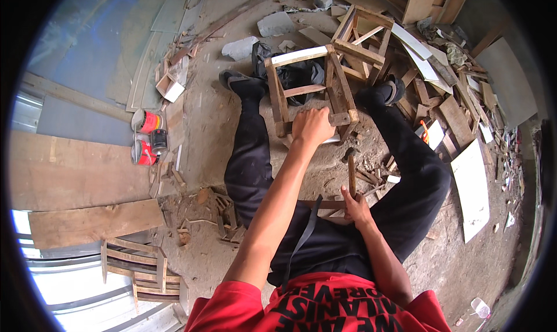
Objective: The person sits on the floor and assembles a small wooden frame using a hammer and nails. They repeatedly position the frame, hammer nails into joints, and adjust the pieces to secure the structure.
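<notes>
A small wooden stool frame (277, 94) stands on the floor between my feet, with a white strip along its far top edge. My left hand (313, 125) is closed on the near rail of this frame. In my right hand (356, 208), close to my lap, is a hammer (352, 178) held by its wooden handle. The hammer's dark head points away from me, just short of the frame's near right corner and apart from it. My left fingertips are partly hidden behind the rail.
Behind the frame lies another wooden frame (362, 52) among scrap boards. A white panel (471, 190) lies at the right. Red cans (145, 122) stand at the left, near a flat plywood sheet (75, 172). Slatted wooden pieces (139, 265) lie lower left.
</notes>
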{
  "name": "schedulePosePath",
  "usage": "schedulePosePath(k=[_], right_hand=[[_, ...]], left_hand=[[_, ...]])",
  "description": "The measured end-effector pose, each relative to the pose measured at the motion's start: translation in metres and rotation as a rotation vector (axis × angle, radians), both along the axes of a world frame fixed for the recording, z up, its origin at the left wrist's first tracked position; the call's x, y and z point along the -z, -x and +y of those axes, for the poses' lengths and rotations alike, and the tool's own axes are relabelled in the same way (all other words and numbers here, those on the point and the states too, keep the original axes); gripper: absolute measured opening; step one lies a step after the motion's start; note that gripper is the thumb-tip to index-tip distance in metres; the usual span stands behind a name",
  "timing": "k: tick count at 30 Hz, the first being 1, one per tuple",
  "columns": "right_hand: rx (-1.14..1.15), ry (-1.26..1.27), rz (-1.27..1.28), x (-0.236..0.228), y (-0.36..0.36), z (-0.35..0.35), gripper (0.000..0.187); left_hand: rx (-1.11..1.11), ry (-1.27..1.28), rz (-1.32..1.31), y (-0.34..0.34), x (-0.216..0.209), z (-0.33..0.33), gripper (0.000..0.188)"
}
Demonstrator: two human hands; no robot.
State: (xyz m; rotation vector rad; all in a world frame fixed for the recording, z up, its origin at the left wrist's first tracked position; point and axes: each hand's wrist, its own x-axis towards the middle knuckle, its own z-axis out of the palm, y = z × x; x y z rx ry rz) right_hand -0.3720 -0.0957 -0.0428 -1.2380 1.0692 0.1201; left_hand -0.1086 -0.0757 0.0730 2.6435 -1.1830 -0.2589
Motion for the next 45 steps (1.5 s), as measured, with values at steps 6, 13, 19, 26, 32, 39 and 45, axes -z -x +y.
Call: schedulePosePath(k=[6, 13, 19, 26, 32, 39, 45], right_hand=[[0.004, 0.036, 0.007, 0.002, -0.001, 0.001, 0.065], [0.09, -0.129, 0.006, -0.009, -0.001, -0.001, 0.049], [0.106, -0.135, -0.051, -0.004, -0.005, -0.006, 0.053], [0.109, -0.186, 0.005, -0.001, -0.004, -0.003, 0.047], [0.104, -0.195, -0.001, 0.001, -0.004, -0.001, 0.046], [0.102, -0.166, 0.059, -0.001, -0.003, -0.001, 0.049], [0.072, -0.099, 0.095, -0.005, -0.007, -0.003, 0.054]], left_hand=[[0.198, 0.188, -0.094, 0.013, 0.018, -0.008, 0.069], [0.149, 0.913, -0.065, 0.019, 0.0, 0.029, 0.045], [-0.846, 1.297, 0.706, -0.031, 0.062, 0.138, 0.059], [-0.491, 1.126, 0.875, -0.008, 0.061, 0.122, 0.07], [-0.286, 1.153, 0.96, -0.008, 0.047, 0.134, 0.063], [-0.389, 1.005, 0.584, 0.011, 0.011, 0.109, 0.066], [0.166, 0.633, 0.302, 0.01, -0.032, 0.037, 0.051]])
